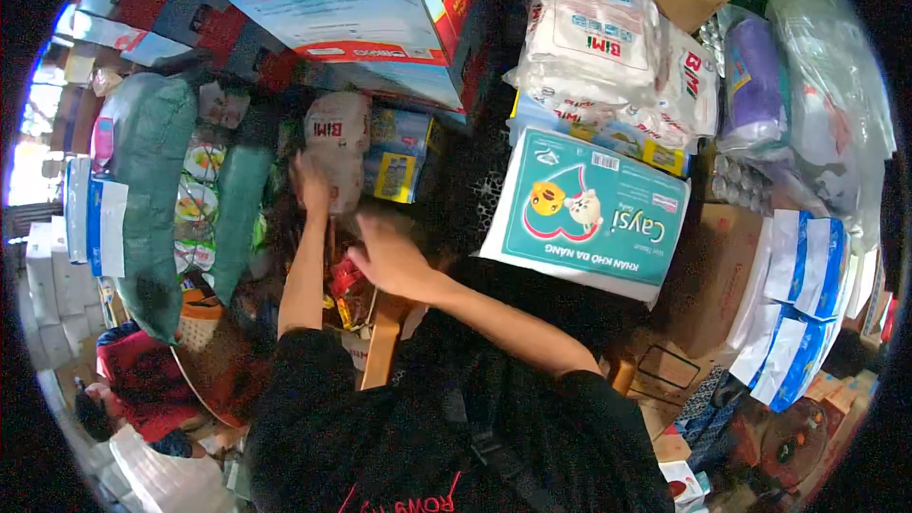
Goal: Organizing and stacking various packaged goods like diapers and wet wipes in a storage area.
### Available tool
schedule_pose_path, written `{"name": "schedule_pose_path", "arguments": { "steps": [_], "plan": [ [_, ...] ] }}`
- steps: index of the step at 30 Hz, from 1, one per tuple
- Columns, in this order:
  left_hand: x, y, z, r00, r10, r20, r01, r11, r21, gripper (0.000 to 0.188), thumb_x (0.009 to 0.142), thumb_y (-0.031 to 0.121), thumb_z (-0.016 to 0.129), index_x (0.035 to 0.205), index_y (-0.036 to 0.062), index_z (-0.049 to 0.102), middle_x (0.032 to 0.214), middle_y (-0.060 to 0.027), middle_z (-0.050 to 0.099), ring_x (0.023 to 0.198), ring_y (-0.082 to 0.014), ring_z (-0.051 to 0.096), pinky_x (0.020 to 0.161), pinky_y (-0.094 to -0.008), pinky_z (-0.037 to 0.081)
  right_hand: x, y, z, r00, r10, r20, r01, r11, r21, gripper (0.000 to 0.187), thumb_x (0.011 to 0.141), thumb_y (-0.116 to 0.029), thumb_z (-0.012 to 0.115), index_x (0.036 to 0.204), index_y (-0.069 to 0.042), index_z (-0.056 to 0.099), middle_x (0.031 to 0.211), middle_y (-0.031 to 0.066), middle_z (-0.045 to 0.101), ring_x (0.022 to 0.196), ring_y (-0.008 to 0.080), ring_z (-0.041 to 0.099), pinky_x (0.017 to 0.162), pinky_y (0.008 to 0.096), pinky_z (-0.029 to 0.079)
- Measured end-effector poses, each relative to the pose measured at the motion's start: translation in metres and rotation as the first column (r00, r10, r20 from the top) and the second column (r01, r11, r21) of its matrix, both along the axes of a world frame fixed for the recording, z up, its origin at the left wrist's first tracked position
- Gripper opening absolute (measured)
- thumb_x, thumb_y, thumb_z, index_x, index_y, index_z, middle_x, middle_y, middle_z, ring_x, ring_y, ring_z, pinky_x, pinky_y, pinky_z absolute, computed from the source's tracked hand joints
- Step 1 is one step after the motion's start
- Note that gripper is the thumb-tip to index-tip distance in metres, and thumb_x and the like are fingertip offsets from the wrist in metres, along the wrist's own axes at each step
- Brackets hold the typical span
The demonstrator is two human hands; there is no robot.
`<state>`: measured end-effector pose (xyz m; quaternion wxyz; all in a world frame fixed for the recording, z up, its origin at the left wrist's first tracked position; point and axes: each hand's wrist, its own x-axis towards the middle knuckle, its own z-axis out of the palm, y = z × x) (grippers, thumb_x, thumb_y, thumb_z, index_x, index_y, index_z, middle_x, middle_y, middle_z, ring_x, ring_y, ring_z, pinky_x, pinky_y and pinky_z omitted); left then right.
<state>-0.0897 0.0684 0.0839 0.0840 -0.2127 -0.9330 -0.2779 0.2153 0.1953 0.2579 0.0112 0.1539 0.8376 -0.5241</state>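
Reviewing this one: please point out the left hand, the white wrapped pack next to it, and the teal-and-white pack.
Left hand (313, 188): head view, back of the hand.
White wrapped pack (343, 144): head view, middle of its wrapping.
Teal-and-white pack (591, 220): head view, middle of its printed face.

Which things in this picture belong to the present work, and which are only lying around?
In the work:
- white wrapped package
- left hand at its side
- right hand nearby

Lying around:
- teal pack
- purple bundle
- large blue carton

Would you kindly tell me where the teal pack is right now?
In the head view, the teal pack lies right of centre, just below the stacked white packs and to the right of the right hand.
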Motion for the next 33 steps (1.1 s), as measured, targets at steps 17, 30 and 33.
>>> {"name": "schedule_pose_path", "arguments": {
  "steps": [17, 30, 33],
  "plan": [
    [-0.04, -0.076, -0.066, 0.93, -0.061, 0.363, 0.22, 0.882, -0.416, 0.036, 0.101, 0.037, 0.071, 0.114, 0.0045, 0.08, 0.099, -0.0281, 0.077, 0.097, -0.0465, 0.073, 0.091, -0.0533, 0.054, -0.09, 0.006, -0.185, 0.869, -0.472, 0.149, 0.493, 0.8, -0.342, 0.079, 0.098, -0.046, 0.071, 0.154, 0.004, 0.05, 0.144, 0.0305, 0.065, 0.133, 0.0456, 0.063, 0.112, 0.0513, 0.052],
    [0.057, -0.002, 0.024, 0.867, -0.064, 0.494, 0.107, 0.992, -0.06, 0.069, 0.103, 0.038, 0.069, 0.152, -0.0065, 0.053, 0.152, -0.0389, 0.055, 0.13, -0.0477, 0.065, 0.108, -0.0465, 0.052, -0.095, 0.018, -0.199, 0.468, -0.836, 0.287, 0.844, 0.326, -0.426, 0.062, 0.087, -0.044, 0.083, 0.118, 0.008, 0.069, 0.117, 0.0286, 0.073, 0.112, 0.042, 0.071, 0.093, 0.0514, 0.055],
    [0.079, 0.015, 0.085, 0.821, -0.082, 0.565, 0.009, 0.991, 0.13, 0.084, 0.101, 0.049, 0.073, 0.158, -0.007, 0.046, 0.162, -0.0291, 0.049, 0.142, -0.0365, 0.057, 0.117, -0.0405, 0.044, -0.08, 0.024, -0.166, 0.644, -0.727, 0.238, 0.746, 0.528, -0.405, 0.054, 0.094, -0.044, 0.079, 0.117, 0.004, 0.071, 0.116, 0.0259, 0.072, 0.116, 0.0362, 0.069, 0.097, 0.049, 0.053]
  ]
}}
